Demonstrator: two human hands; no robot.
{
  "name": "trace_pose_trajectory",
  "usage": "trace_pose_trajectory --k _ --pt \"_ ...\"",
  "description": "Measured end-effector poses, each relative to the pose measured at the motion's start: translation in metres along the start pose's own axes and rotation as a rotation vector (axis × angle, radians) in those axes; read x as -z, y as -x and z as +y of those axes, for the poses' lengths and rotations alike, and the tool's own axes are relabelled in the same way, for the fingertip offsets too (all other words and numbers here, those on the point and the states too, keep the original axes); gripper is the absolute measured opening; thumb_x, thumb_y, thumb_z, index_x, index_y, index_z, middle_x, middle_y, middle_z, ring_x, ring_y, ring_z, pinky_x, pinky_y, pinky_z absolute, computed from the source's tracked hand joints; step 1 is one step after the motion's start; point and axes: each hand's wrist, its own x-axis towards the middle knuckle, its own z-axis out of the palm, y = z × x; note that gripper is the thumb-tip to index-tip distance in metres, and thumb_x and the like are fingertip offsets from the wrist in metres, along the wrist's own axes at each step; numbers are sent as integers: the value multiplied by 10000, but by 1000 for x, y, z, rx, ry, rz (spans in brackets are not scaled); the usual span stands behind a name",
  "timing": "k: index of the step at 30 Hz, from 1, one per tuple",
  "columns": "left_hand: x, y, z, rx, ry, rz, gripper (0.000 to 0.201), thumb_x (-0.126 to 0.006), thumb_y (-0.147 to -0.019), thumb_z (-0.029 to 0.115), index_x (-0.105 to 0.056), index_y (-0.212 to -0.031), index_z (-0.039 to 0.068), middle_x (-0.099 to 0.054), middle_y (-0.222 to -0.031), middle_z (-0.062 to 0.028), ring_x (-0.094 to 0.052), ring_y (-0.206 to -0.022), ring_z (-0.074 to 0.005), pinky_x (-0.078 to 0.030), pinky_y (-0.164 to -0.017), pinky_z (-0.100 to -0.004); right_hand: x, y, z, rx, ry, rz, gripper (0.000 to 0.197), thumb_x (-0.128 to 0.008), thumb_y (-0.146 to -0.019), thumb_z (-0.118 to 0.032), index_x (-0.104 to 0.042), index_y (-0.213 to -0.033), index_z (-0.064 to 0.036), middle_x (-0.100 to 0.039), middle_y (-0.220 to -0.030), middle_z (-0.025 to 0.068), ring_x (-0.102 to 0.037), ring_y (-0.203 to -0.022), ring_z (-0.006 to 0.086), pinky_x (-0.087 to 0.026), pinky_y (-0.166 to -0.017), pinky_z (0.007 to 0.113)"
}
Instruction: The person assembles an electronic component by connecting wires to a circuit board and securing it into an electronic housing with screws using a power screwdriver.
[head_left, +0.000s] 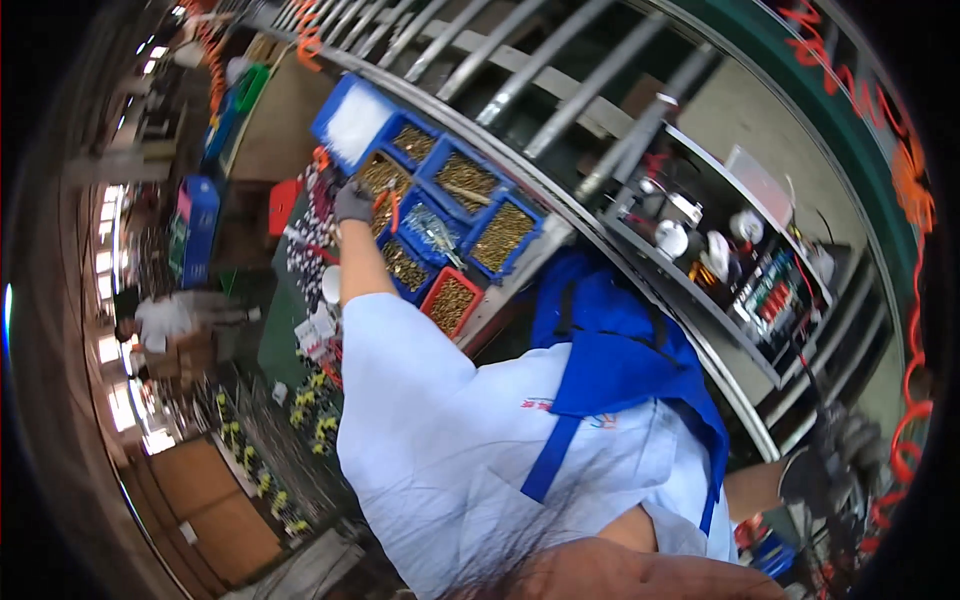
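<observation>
Your L hand (353, 202) nr pliers (394, 210), R hand (806, 480) well right of them, can't tell either grip; a bump could spill screws (382, 172).

The head-worn fisheye camera looks steeply down, close above the pale shirt (430, 410). Its wide field takes in blue bins (428, 162) and metal rollers (545, 60).

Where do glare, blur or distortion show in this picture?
Head view: the windows at far left are blown out; the green strip at upper right bows with the lens; the right hand looks dim and soft near the dark rim; the left hand by the bins reads more clearly; loose hair blurs across the shirt.
</observation>
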Motion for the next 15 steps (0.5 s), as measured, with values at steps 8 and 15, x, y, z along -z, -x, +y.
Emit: trace_pose_trajectory --k 8,15 --pt "21 -10 -2 1069 1497 -178 379 -547 -874 273 -589 -1191 70 -618 -885 -87 -595 -701 -178 -476 -522 -327 131 35 -83 95 -33 42 328 -596 -748 -139 -469 -1050 -108 -401 -846 44 -455 -632 174 -385 -571 308" --pt "2 -60 57 728 163 -521 806 -559 -859 553 -346 -1450 48 -484 -1393 -245 -500 -1277 -353 -409 -1040 -439 101 37 -58 25 -101 -245 515 -632 -826 -291 -352 -1223 -120 -497 -1101 123 -516 -767 255 -448 -670 442"
